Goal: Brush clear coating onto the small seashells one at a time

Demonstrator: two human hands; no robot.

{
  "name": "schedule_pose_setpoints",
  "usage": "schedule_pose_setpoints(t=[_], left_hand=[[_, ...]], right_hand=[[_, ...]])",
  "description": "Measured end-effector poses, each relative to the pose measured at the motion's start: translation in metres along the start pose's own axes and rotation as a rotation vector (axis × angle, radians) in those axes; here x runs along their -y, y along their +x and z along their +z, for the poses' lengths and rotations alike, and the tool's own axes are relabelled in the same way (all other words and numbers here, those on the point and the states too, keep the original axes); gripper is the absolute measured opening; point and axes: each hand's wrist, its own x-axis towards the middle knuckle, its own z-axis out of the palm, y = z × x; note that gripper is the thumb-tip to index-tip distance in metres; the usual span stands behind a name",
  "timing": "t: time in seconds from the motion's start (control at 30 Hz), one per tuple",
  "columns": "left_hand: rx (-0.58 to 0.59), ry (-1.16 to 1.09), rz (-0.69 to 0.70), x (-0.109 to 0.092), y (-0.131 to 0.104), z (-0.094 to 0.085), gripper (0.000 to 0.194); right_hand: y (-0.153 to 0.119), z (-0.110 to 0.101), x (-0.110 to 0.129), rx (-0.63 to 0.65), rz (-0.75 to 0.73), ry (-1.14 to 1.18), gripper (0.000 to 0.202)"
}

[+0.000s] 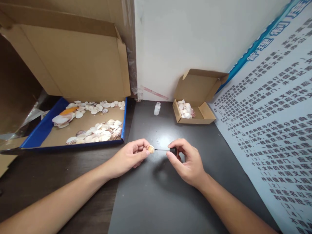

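Observation:
Between thumb and fingers, my left hand [133, 154] pinches a small cream and orange seashell [151, 149] above the dark grey mat. My right hand [186, 159] grips the black cap of a thin brush applicator [172, 150]. Its clear stem points left, and the dark tip reaches the shell's edge; whether it touches I cannot tell. Farther back on the mat stands a small uncapped glass bottle [157, 109] with whitish contents.
At left, an open blue-edged cardboard box [83, 125] holds many loose shells. A smaller open carton [195, 121] with white shells stands at back right. A white wall [156, 48] rises behind, and a printed poster [273, 123] borders the right.

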Motion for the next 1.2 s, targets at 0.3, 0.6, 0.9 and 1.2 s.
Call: schedule_pose_setpoints(t=[0.3, 0.6, 0.9, 1.2], left_hand=[[0.002, 0.001, 0.003, -0.0006, 0.0001, -0.0007, 0.031], [0.008, 0.012, -0.010, -0.0017, -0.0009, -0.0002, 0.030], [0.022, 0.018, -0.002, -0.0007, -0.0012, 0.0003, 0.029], [0.027, 0.033, 0.018, -0.0027, -0.0026, 0.0011, 0.027]], right_hand=[[0.0016, 0.0012, 0.0000, 0.001, 0.012, -0.017, 0.010], [0.0002, 0.0027, -0.0009, -0.022, 0.012, -0.009, 0.011], [0.0010, 0.0026, 0.0017, -0.022, 0.023, 0.024, 0.012], [0.0005, 0.0029, 0.0008, -0.001, 0.011, 0.051, 0.012]])
